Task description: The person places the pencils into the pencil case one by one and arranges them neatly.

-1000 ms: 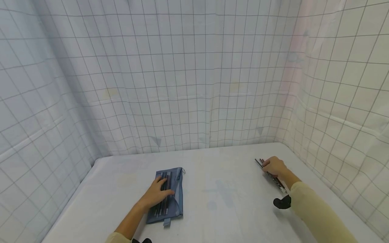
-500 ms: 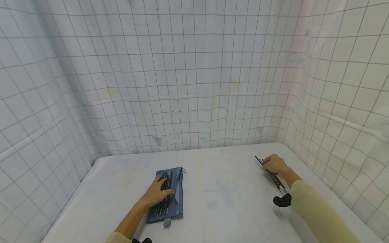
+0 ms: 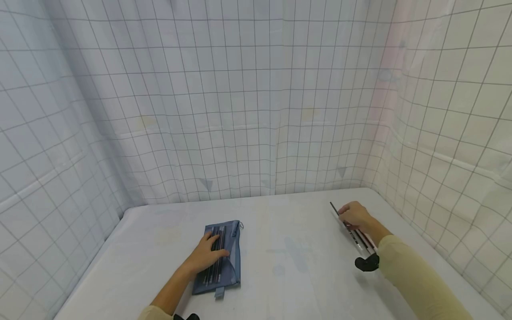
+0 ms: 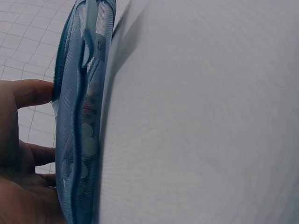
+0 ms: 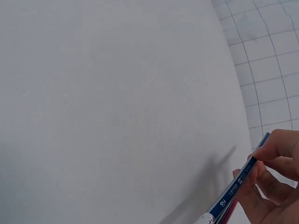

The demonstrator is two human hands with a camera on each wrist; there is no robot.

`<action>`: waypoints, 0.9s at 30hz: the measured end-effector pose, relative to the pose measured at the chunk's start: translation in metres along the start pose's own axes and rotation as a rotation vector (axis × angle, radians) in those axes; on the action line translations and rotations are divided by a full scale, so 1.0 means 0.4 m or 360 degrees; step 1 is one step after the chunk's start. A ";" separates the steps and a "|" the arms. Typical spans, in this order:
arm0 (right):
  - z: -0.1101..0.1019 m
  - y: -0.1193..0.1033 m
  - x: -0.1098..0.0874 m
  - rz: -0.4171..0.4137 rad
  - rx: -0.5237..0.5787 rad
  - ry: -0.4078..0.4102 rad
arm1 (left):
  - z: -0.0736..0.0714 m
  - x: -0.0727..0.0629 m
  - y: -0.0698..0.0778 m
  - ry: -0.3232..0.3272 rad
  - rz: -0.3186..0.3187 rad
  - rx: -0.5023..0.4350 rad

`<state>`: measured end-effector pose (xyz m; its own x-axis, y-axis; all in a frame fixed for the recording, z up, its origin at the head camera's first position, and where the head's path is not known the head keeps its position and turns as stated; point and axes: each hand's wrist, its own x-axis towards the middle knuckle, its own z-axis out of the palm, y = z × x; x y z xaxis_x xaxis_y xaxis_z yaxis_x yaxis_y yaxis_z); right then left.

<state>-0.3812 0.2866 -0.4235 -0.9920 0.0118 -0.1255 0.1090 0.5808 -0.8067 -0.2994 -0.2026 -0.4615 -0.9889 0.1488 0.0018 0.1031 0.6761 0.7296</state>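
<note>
In R hand [image 3: 355, 216], pencils [image 5: 238, 184]; L [image 3: 206, 257] on pouch [image 3: 234, 258].

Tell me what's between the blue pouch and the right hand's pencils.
In the head view, only white tabletop with faint bluish patches separates the blue pouch from the held pencils.

Count one blue pouch [image 3: 235, 266], one table [image 3: 288, 275], one left grip [image 3: 206, 256], one right grip [image 3: 356, 216]. Count at least two held pencils [image 5: 240, 179], several pouched pencils [image 3: 216, 272], not exactly countable.
</note>
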 end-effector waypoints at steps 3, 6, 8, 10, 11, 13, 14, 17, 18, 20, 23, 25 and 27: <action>0.014 -0.009 0.004 -0.0008 -0.0004 -0.0021 | 0.001 0.000 -0.001 0.0005 0.0005 0.0006; 0.027 -0.016 0.011 0.0000 -0.0002 -0.0033 | 0.001 0.000 0.000 0.0005 -0.0003 0.0009; 0.036 -0.018 0.017 0.0009 0.0003 -0.0026 | 0.001 0.001 0.000 0.0003 -0.0011 0.0009; 0.042 -0.021 0.019 0.0003 0.0005 -0.0027 | 0.001 0.002 0.001 0.0001 -0.0018 0.0008; 0.045 -0.022 0.020 0.0003 0.0012 -0.0028 | 0.000 0.002 0.001 0.0002 -0.0016 0.0007; 0.050 -0.026 0.020 0.0003 0.0020 -0.0032 | 0.000 0.002 0.001 0.0004 -0.0012 0.0009; 0.052 -0.029 0.018 0.0000 0.0023 -0.0038 | 0.000 0.002 0.002 0.0003 -0.0011 0.0006; 0.058 -0.039 0.012 0.0011 0.0065 -0.0052 | 0.000 0.001 0.001 0.0001 -0.0017 -0.0006; 0.060 -0.042 0.009 0.0017 0.0079 -0.0054 | 0.000 0.001 0.001 -0.0002 -0.0024 -0.0010; 0.066 -0.048 0.006 0.0020 0.0102 -0.0066 | 0.001 0.000 0.000 -0.0006 -0.0033 -0.0019; 0.075 -0.058 0.001 0.0035 0.0127 -0.0074 | 0.001 -0.001 0.000 -0.0007 -0.0035 -0.0013; 0.080 -0.063 -0.001 0.0033 0.0131 -0.0088 | 0.001 -0.002 0.002 -0.0006 -0.0038 -0.0005; 0.087 -0.069 -0.003 0.0045 0.0143 -0.0087 | 0.001 -0.002 0.004 -0.0006 -0.0039 0.0001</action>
<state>-0.3807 0.2421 -0.4211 -0.9837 -0.0187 -0.1786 0.1448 0.5057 -0.8504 -0.2984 -0.2015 -0.4607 -0.9907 0.1345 -0.0186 0.0786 0.6798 0.7292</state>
